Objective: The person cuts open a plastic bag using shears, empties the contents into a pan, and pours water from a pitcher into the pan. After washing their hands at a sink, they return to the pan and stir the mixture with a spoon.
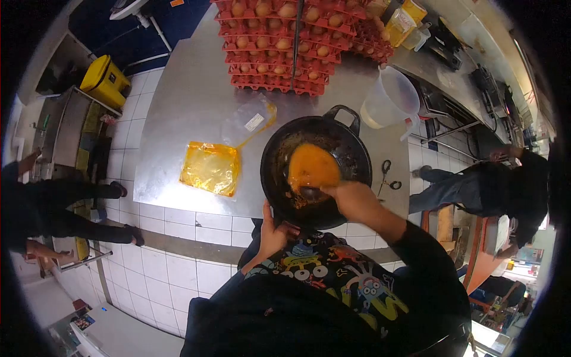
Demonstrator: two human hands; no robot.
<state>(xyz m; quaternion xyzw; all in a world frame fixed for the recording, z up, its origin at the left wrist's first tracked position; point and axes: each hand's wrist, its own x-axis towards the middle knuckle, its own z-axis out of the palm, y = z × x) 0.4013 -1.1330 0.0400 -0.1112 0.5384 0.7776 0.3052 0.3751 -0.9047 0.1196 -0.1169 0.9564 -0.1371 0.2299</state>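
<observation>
A black wok (276,143) stands near the table's front edge, with orange liquid (313,163), like beaten egg, inside. My left hand (275,238) is closed at the wok's near-left rim, about where its near handle sits; the fingers partly cover that spot. Closed and slightly blurred, my right hand (355,202) reaches over the wok's right side. It holds a ladle whose dark, rounded head (310,193) dips into the liquid's near edge. Most of the ladle's handle is hidden by the hand. The wok's far loop handle (343,113) is free.
Stacked red egg trays (276,44) stand at the back of the steel table (172,113). A clear plastic jug (389,98) and black scissors (388,175) are right of the wok. Left lie a yellow-smeared plastic bag (211,168) and a labelled wrapper (253,119). People stand at both sides.
</observation>
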